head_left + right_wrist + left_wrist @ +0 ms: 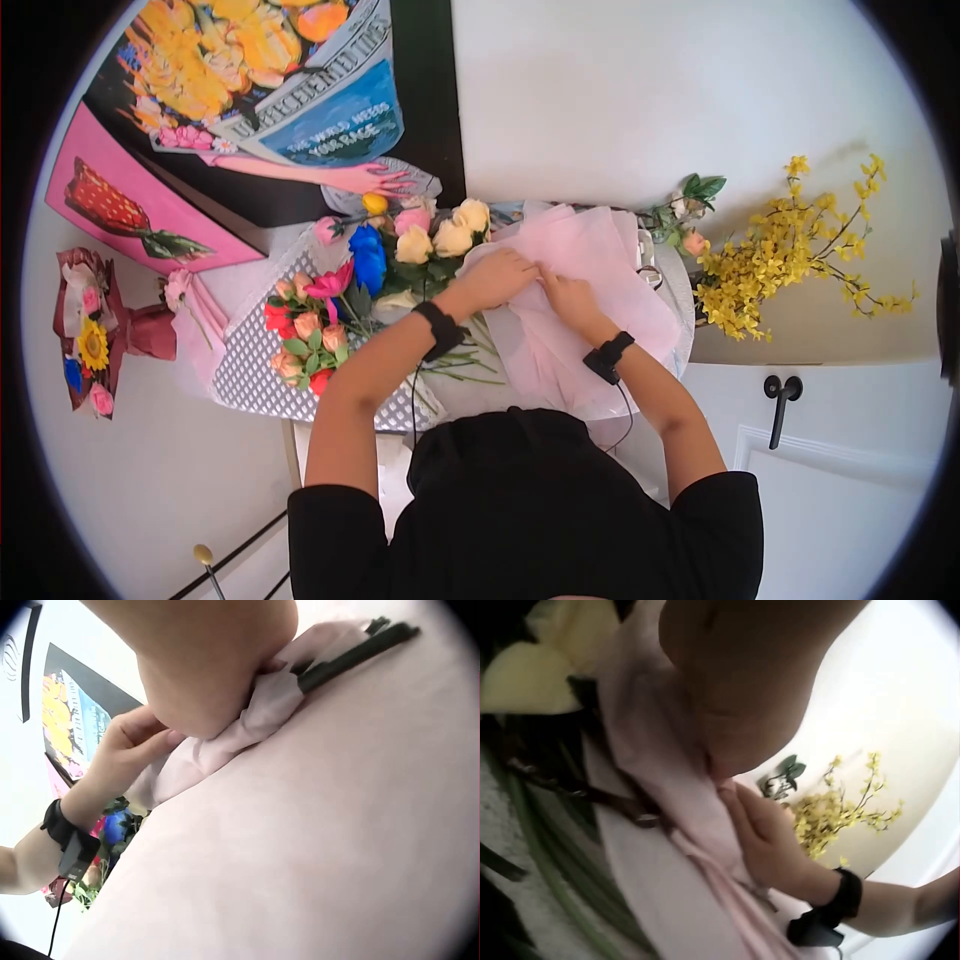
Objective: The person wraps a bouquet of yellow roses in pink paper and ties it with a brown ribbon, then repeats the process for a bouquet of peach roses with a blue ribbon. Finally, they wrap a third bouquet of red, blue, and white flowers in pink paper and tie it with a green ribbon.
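Pale pink wrapping paper (560, 370) lies in folds on the table, and both hands are at its upper part. The left hand (500, 278) pinches the paper between thumb and fingers. Close beside it, the right hand (575, 300) grips the same gathered fold, its fingertips partly hidden. In the right wrist view, dark green stems (360, 656) stick out past the bunched paper by the right hand. Cream roses (455, 235) lie just left of the left hand, and loose green stems (465, 365) lie below its wrist.
Left on the table, red and peach roses (305, 340) and a blue flower (368, 260) lie over a patterned sheet (250, 375). Yellow blossom branches (755, 280) rise at the right. A flower painting (330, 100) stands behind, and a wrapped bouquet (90, 330) is far left.
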`<state>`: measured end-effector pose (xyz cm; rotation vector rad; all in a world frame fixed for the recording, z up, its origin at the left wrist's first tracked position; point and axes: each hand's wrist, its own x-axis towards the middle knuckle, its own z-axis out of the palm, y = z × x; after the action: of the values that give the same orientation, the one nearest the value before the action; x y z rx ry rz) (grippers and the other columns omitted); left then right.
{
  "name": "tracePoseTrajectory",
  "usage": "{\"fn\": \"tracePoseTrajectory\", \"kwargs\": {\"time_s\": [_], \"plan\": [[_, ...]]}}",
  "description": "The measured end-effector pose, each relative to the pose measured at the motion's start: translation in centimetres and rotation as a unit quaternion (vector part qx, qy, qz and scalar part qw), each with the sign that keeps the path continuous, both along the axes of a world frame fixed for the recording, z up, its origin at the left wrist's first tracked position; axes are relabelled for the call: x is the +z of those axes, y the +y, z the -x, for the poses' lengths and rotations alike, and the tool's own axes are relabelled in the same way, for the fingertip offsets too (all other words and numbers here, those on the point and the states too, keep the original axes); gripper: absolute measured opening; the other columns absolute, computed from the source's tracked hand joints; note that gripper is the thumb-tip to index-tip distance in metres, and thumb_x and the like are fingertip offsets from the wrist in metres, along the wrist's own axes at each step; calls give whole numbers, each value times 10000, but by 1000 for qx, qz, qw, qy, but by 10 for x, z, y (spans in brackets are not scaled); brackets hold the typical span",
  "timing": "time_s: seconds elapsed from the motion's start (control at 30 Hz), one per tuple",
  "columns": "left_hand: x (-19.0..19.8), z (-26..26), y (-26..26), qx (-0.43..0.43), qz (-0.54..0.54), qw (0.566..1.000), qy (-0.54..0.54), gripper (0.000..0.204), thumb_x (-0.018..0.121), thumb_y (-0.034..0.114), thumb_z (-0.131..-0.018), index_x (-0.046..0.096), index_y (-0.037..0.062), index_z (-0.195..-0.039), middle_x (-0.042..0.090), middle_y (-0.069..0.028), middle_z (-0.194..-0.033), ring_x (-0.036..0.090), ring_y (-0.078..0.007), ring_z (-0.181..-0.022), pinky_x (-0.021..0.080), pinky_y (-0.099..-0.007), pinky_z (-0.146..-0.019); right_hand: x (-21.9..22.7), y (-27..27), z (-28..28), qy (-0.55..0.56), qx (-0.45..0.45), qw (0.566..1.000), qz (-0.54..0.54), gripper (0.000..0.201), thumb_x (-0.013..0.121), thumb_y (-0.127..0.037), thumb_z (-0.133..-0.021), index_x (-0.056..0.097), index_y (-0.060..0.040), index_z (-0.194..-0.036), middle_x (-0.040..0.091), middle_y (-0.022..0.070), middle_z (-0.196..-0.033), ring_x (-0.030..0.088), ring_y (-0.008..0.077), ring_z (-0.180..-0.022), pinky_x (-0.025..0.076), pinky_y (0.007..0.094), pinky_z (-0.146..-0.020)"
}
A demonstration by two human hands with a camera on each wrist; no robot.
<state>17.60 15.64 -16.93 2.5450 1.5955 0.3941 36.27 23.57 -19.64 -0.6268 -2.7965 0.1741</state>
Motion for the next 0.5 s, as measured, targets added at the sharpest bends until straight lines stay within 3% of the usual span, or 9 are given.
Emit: {"fn": "tracePoseTrajectory", "kwargs": {"time_s": [0.13,0.2,0.27,0.33,0.43,0.5], "plan": [[-1,9,-12,-54,-22,998,33,447,558,213,-744,516,21,-1145,550,-117,-1118,501,-252,-1061,369,-377,-943,-2,0,0,-32,13,999,8,437,520,-279,-860,446,-97,-1250,581,85,-659,574,244,-503,457,350,-436],[3,9,-23,-51,-105,990,81,545,565,265,-756,459,25,-1234,492,-125,-1228,434,-250,-1169,296,-416,-1017,1,-3,-6,-31,34,999,24,476,533,-298,-845,437,-71,-1251,575,103,-739,580,250,-583,466,360,-488],[11,14,-32,-59,-78,993,73,564,568,286,-763,448,25,-1248,467,-125,-1263,406,-245,-1201,256,-427,-1041,12,-10,-9,-27,59,997,38,516,546,-317,-830,427,-44,-1252,569,122,-818,586,257,-663,475,370,-540],[17,22,-39,-63,-55,994,63,583,571,308,-770,436,25,-1262,441,-125,-1297,378,-239,-1233,216,-437,-1064,31,-25,-16,-42,121,992,4,589,574,-348,-791,421,9,-1234,511,155,-980,537,280,-840,458,382,-664],[19,18,-35,-86,-59,991,87,595,558,350,-782,436,11,-1255,435,-137,-1298,383,-254,-1229,194,-457,-1067,24,-28,-21,-55,125,991,9,589,578,-314,-756,439,44,-1202,488,147,-1023,490,281,-893,426,381,-715],[21,21,-39,-84,-46,989,112,541,526,284,-806,427,6,-1259,424,-160,-1304,354,-248,-1255,180,-461,-1073,26,-28,-20,-48,122,991,-11,589,583,-292,-735,441,48,-1195,490,146,-1009,491,281,-881,420,382,-714]]}}
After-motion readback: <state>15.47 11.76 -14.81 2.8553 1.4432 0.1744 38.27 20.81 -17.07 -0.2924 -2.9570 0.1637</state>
